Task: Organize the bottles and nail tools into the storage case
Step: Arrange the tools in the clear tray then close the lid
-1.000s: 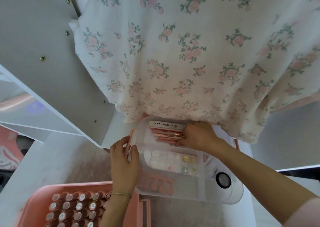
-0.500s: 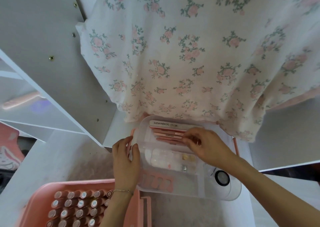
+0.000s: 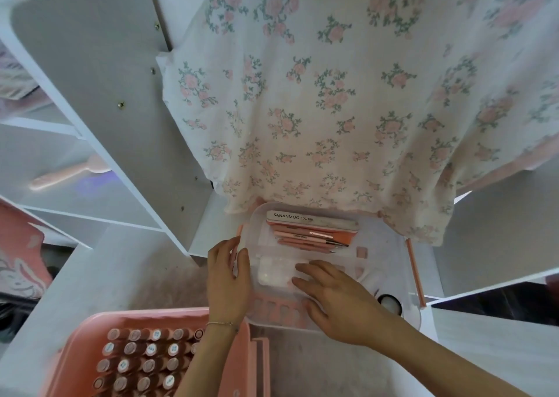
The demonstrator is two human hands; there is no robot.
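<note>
From the head camera, we look down at a clear tray (image 3: pixel 390 245) with small sections, sitting on a white table (image 3: pixel 127 275).

Our left hand (image 3: pixel 228 278) is at the left edge of the tray. Its fingers and thumb curl round that edge and hold it. A thin bracelet (image 3: pixel 222 324) sits on the wrist.

Our right hand (image 3: pixel 338 303) lies over the middle of the tray. Its fingers are spread and nearly straight, with the tips resting on a small clear box (image 3: pixel 273 271) in the middle section. It grips nothing that we can see.

At the far side of the tray lies a white nail file (image 3: pixel 311 219) with letters on it. Just beside it, closer to us, is a row of thin pink nail tools (image 3: pixel 308 239), all lying flat side by side.

In the near section we see pink toe separators (image 3: pixel 276 309), partly under our right hand. Near the right corner is a small round thing with a black rim (image 3: pixel 390 303); we think it may be a little jar, but it is blurry.

A pink case (image 3: pixel 242 351) sits at the lower left, touching the near left of the tray. It holds rows of bottles (image 3: pixel 145 357) standing with caps up.

A cloth with flowers (image 3: pixel 332 94) hangs behind the tray.
</note>
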